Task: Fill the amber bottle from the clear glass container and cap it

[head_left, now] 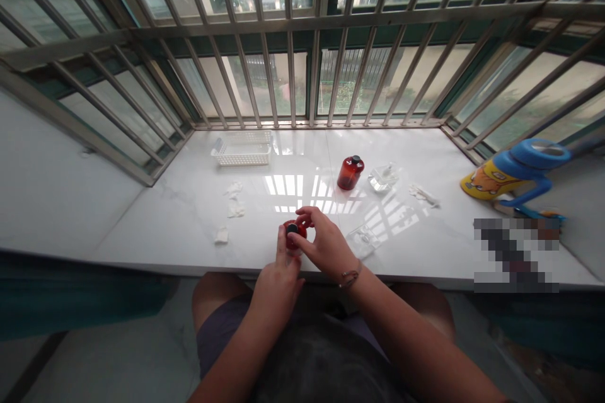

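Observation:
A small amber-red glass bottle (295, 237) with a black cap sits at the sill's near edge, held between both hands. My left hand (280, 277) grips its lower side, fingers pointing up. My right hand (322, 244), with a thin bracelet on the wrist, curves over from the right, fingers wrapped around the bottle's far side. Part of the bottle is hidden by my fingers. A second amber bottle (350, 172) with a black cap stands upright farther back, beyond my right hand.
A white plastic basket (243, 150) stands at the back of the white marble sill (189, 220). Clear plastic pieces (382, 177) and white tissue scraps (234, 189) lie around. A yellow-and-blue cup (513, 170) lies at the right. Metal window bars (293, 75) close off the far side.

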The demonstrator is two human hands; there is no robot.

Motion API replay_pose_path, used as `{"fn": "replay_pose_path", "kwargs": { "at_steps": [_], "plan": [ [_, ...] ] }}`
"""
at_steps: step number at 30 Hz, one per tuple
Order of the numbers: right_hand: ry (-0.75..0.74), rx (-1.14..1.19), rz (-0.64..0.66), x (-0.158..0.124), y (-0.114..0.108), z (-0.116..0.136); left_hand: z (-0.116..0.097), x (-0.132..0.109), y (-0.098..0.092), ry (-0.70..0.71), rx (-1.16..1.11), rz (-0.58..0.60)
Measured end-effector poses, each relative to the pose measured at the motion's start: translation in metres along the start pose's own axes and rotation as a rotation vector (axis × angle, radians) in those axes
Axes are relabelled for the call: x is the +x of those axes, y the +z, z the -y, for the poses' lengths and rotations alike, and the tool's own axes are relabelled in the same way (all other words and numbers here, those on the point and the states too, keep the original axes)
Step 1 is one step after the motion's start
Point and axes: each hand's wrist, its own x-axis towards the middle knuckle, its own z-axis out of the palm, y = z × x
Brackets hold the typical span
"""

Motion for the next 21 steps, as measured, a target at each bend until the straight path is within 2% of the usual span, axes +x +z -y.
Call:
{"fn": "replay_pose_path", "kwargs": {
  "at_steps": [10, 21],
  "plan": [
    [-0.134, -0.169, 0.002, -0.0041, -0.0048, 0.0039, 0.0015, -0.0012, 0.0068, -0.005, -0.015, -0.053],
    [-0.224, -0.209, 0.03, 0.0029, 0.0009, 0.0052, 0.0015, -0.0007, 0.0054, -0.002, 0.002, -0.031]
  ]
}}
